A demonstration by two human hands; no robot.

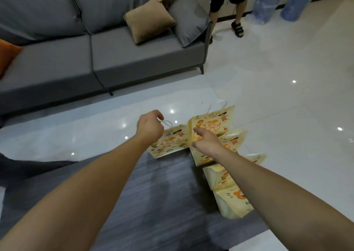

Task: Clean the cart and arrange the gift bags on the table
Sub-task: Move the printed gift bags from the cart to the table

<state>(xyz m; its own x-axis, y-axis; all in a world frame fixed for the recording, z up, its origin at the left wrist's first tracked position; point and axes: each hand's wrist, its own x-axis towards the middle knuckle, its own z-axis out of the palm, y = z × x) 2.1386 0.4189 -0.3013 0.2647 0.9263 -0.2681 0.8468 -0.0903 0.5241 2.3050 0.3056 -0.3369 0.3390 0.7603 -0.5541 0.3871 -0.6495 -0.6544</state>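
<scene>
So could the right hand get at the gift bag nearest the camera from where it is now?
Probably yes. The right hand rests on a farther bag, and the nearest gift bag lies beside that forearm with nothing on top; drawing the arm back should reach it.
</scene>
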